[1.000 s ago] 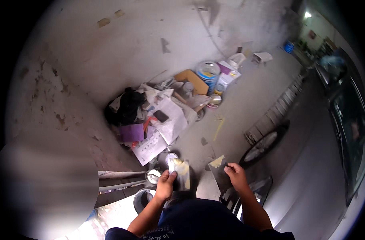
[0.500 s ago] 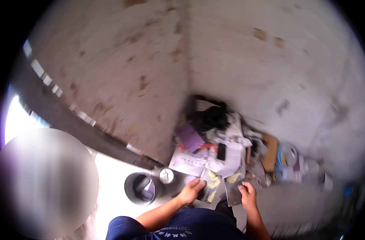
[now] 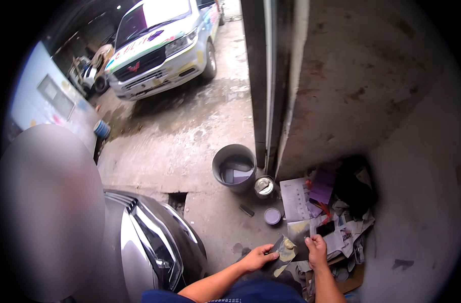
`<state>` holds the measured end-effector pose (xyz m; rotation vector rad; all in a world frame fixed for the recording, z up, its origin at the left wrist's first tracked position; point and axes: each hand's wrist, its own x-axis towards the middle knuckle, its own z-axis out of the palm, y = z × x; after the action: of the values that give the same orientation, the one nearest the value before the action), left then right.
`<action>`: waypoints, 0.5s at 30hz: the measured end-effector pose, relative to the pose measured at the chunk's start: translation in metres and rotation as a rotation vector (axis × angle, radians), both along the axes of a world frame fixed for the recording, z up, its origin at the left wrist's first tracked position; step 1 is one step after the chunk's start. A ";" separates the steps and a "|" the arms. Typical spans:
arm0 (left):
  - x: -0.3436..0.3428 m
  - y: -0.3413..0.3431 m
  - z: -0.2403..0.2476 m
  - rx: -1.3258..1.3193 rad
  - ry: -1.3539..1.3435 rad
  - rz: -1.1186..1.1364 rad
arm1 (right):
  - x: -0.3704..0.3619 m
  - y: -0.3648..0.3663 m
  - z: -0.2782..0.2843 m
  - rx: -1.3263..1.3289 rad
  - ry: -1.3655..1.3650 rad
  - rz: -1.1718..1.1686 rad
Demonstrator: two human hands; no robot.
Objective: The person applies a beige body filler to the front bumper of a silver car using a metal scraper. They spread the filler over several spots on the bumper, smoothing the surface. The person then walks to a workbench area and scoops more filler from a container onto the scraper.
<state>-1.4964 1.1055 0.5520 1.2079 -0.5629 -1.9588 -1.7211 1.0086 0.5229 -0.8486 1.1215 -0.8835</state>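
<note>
Rough matt concrete floor (image 3: 190,151), glossy painted metal car bonnet (image 3: 154,242), dull grey plastic bucket (image 3: 234,166), crumpled paper sheets (image 3: 298,197)

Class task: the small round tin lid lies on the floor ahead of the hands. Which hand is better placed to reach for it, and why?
Left, probably. The left hand grips only an edge of the putty-smeared board and lies almost directly below the tin lid; the right hand sits further toward the papers.

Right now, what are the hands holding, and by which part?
The left hand grips a dark flat board smeared with yellowish putty by its left edge. The right hand holds its right side; any tool there cannot be told.
</note>
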 end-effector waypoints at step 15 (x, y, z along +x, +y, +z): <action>0.032 0.142 -0.145 0.175 0.032 0.757 | 0.095 0.044 -0.192 0.376 0.396 0.473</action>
<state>-1.4639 1.2479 0.4074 1.2514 0.0974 -1.3841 -1.6258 1.0529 0.3308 -0.9381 1.2991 -0.1032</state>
